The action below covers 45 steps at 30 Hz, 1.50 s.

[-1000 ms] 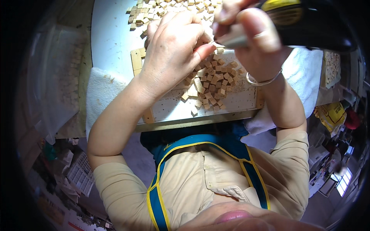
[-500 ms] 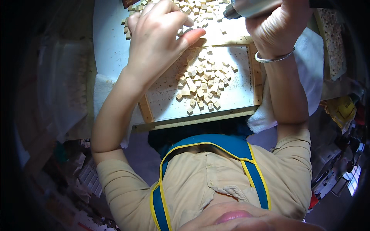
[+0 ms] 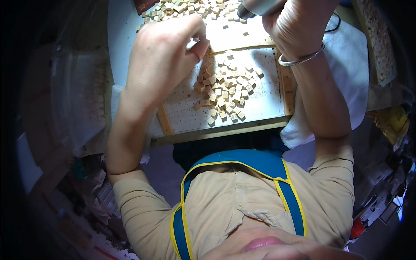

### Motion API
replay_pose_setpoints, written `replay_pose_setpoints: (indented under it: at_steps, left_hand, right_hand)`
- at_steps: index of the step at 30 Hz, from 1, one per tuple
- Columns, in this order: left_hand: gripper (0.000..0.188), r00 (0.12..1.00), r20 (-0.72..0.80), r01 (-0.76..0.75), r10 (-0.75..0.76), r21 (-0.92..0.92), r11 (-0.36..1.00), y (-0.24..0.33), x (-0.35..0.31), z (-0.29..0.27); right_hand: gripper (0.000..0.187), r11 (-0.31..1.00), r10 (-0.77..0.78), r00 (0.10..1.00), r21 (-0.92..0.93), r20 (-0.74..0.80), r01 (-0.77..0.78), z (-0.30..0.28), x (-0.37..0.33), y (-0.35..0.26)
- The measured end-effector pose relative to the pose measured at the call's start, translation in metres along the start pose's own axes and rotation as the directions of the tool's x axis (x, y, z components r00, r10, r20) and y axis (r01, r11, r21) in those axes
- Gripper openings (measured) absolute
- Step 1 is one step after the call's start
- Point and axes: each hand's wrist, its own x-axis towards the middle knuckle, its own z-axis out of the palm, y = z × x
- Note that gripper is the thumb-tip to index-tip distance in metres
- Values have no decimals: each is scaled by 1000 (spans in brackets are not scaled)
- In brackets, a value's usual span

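Note:
My left hand [image 3: 162, 58] is over the left part of the white work board, thumb and forefinger brought together in a pinch. Whatever lies between the fingertips is too small or hidden to make out. At the top, my right hand [image 3: 297, 28] grips a grey, rounded handheld tool [image 3: 264, 6] whose dark tip points left. Its far end runs out of view. A loose heap of small wooden cubes [image 3: 225, 91] lies in a shallow wood-edged tray [image 3: 286, 89] in front of me. More wooden cubes [image 3: 186, 8] are scattered beyond my left hand.
A white towel [image 3: 346, 73] is draped right of the tray, beneath my right forearm. Farther right stands a long holder full of light-coloured pieces [image 3: 378, 43]. A dark red object [image 3: 145, 5] sits at the far left corner of the board, and a yellow bag [image 3: 392, 123] lies at lower right.
My left hand has drawn back from the far cubes, toward me and left, and its fingers have closed into a pinch. The right hand and its tool have shifted left.

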Motion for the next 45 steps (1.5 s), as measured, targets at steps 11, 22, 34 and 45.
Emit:
replay_pose_setpoints:
  at_steps: [11,22,34,45]
  left_hand:
    - [16,991,20,131,-133,-360,924,2,-10,22]
    - [27,979,69,201,-190,-434,878,-10,-19,23]
    - [19,962,-60,222,-268,-403,888,-4,-19,43]
    - [17,955,-42,253,-292,-396,883,-3,-19,43]
  right_hand:
    - [16,998,42,999,-42,3,-41,8,-6,-1]
    - [24,950,284,959,-132,-12,-283,9,-29,-6]
    - [38,900,390,911,-153,-138,-408,27,-43,-1]
    - [40,850,484,865,-161,-135,-501,31,-49,-3]
